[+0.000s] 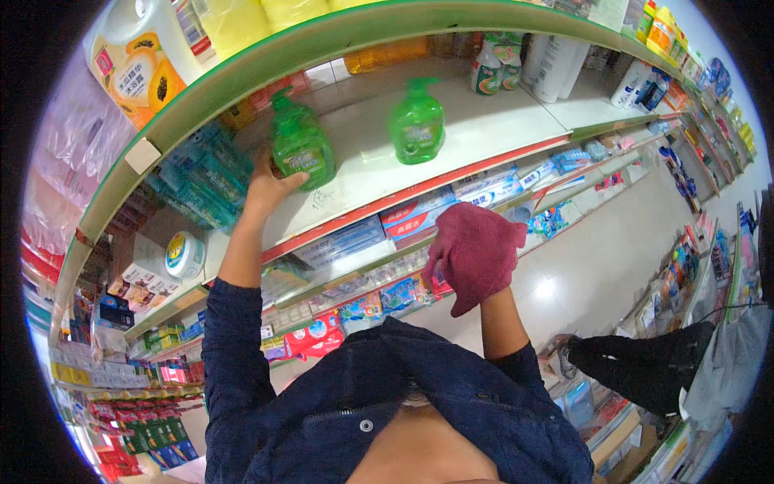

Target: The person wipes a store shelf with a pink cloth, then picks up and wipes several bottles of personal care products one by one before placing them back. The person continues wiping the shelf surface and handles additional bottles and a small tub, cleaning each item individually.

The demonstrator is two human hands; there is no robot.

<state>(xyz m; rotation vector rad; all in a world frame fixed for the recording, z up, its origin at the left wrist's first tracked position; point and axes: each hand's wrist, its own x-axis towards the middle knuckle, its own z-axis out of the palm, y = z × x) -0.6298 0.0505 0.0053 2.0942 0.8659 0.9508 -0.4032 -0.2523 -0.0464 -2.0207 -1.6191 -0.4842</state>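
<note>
My left hand [270,183] grips the lower left side of a green pump bottle [304,154], its thumb across the front near the label. The bottle leans slightly and stands at, or just above, the white shelf board [363,175]; I cannot tell which. To its right, a second green pump bottle [417,130] stands upright on the same shelf, apart from both hands. A maroon cloth [474,251] is bunched over my right hand [494,297], hiding the fingers. That hand is in front of the shelf's edge, over the lower tiers.
Teal bottles [208,175] stand left of my left hand. Green-and-white spray bottles [497,68] and white bottles [547,66] stand farther right. A green-edged upper shelf [338,36] overhangs. Toothpaste boxes [417,218] fill the tier below. Another person's dark-clothed leg [635,357] is at right.
</note>
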